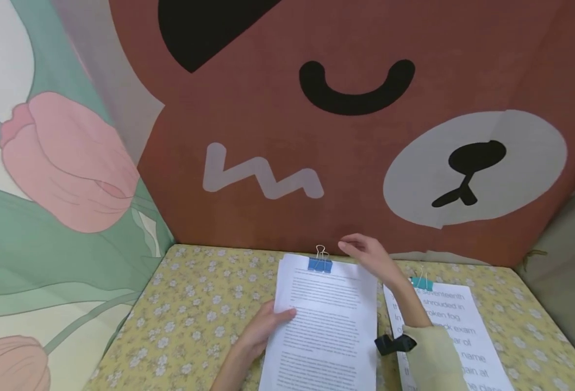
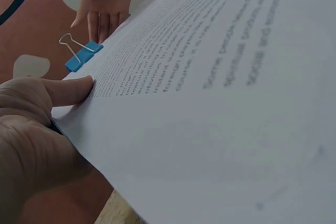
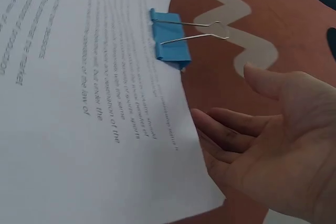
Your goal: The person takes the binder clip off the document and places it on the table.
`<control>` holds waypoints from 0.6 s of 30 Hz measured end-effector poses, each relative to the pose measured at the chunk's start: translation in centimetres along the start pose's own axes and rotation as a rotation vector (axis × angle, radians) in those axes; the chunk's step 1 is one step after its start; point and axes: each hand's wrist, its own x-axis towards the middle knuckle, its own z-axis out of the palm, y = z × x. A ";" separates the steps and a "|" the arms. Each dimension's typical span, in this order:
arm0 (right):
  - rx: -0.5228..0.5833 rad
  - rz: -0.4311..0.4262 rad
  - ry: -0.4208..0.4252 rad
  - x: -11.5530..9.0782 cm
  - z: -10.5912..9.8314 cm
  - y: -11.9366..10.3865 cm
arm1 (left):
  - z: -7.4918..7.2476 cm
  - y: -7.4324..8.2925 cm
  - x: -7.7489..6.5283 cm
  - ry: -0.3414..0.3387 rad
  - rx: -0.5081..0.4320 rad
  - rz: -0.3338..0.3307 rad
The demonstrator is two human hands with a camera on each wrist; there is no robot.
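Observation:
A stack of printed paper (image 1: 324, 326) carries a blue binder clip (image 1: 320, 265) at its top edge, wire handles standing up. My left hand (image 1: 264, 326) grips the stack's left edge, thumb on the top sheet and fingers underneath. In the left wrist view the sheets (image 2: 199, 145) rise at a slant from that thumb. My right hand (image 1: 370, 258) is by the top right corner, beside the blue clip (image 3: 172, 36). Its thumb stands apart and its fingers, loosely bent, reach to the paper's edge in the right wrist view; some fingertips are hidden behind the sheets.
A second stack of large-print paper (image 1: 468, 326) with a teal binder clip (image 1: 422, 283) lies to the right, partly behind my right forearm. A black strap piece (image 1: 395, 344) sits at the right sleeve. The flowered tablecloth (image 1: 194, 304) ends at a bear-printed backdrop (image 1: 268, 217).

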 end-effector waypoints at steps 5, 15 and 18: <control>-0.040 -0.029 -0.098 1.5 1.3 0.1 | 0.0 0.1 0.0 0.014 0.007 -0.009; -0.003 -0.024 -0.167 2.3 2.3 0.0 | -0.1 -0.1 0.2 0.018 0.016 -0.010; -0.014 -0.034 -0.203 2.6 2.2 -0.2 | -0.3 0.0 0.2 0.020 0.016 -0.007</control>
